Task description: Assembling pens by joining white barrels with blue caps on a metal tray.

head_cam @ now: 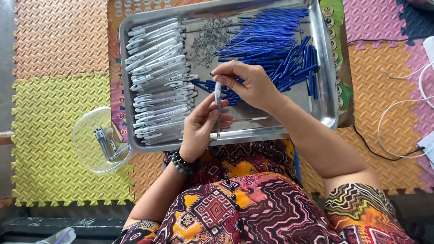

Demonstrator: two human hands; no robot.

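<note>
While a clear bowl [92, 140] of finished pens sits left of the steel tray [327, 68], the left hand [201, 129] pinches a clear pen barrel [218, 106] upright over the tray's near edge, and the right hand [253, 86] closes fingertips on its top. Blue refills [271, 43] heap beyond, upper right.

Colourful printed poster [344, 68] under metal tray [327, 90], lettering and round emblems.

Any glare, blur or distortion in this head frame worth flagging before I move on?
Head view: even, soft light, only faint shadows; mild glare on the steel tray rim; left hand and right hand on the clear pen barrel look sharp; slight wide-angle bowing at the edges; the small springs blur together.
</note>
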